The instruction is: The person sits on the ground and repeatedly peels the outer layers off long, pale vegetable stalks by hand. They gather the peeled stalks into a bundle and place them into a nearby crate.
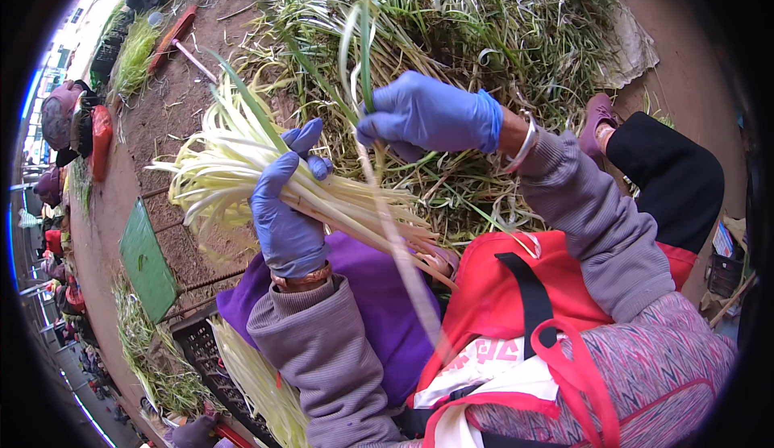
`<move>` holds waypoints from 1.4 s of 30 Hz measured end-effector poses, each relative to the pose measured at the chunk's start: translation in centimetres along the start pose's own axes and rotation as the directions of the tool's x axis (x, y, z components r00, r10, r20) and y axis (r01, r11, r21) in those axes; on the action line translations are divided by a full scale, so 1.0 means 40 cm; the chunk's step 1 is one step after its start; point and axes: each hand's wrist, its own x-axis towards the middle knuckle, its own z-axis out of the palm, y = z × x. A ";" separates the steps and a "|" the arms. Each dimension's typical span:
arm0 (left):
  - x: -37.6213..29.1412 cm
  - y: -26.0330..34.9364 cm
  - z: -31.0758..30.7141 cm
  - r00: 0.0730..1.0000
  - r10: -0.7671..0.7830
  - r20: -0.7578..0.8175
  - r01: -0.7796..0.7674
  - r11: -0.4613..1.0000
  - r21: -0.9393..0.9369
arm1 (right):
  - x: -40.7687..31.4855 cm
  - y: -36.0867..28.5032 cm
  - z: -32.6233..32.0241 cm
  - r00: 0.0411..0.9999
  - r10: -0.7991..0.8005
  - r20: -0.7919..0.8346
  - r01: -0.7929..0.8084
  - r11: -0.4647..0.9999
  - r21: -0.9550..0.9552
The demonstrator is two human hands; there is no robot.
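My left hand (287, 206), in a blue disposable glove, is closed around a thick bundle of pale yellow stalks (211, 152) that look like blanched garlic chives. Their leafy tips point left, while the root ends slant down to the right above my lap. Beside the bundle, my gloved right hand (423, 112) pinches a stalk with green leaves (365, 55) between thumb and fingers. Its pale lower part (402, 254) is blurred and hangs towards the red apron (520, 285). One green leaf (254, 106) lies across the bundle near my left thumb.
A large heap of green and withered leaves (484, 31) covers the ground ahead. At left are a broom-like tool with a pink handle (193, 61), a green board (147, 260) and a black crate (211, 357) by more pale stalks (260, 381). Other people (66, 115) sit further left.
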 end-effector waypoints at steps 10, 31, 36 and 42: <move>-0.052 -0.013 0.043 0.980 -0.066 0.189 0.095 0.984 -0.151 | -0.152 -0.214 -0.151 0.990 -0.137 -0.032 0.139 0.988 0.069; -0.031 0.012 -0.035 0.999 -0.021 0.041 0.027 0.990 -0.135 | -0.152 0.253 0.004 0.996 0.084 -0.033 -0.059 0.335 -0.941; -0.045 0.033 -0.057 0.998 0.025 -0.064 -0.027 0.999 -0.038 | -0.269 0.270 -0.084 0.861 0.417 -0.291 -0.420 0.261 -0.869; -0.033 -0.004 -0.012 0.994 -0.086 0.066 0.091 0.993 -0.080 | -0.087 0.014 0.035 0.932 -0.332 -0.147 0.300 0.932 -0.204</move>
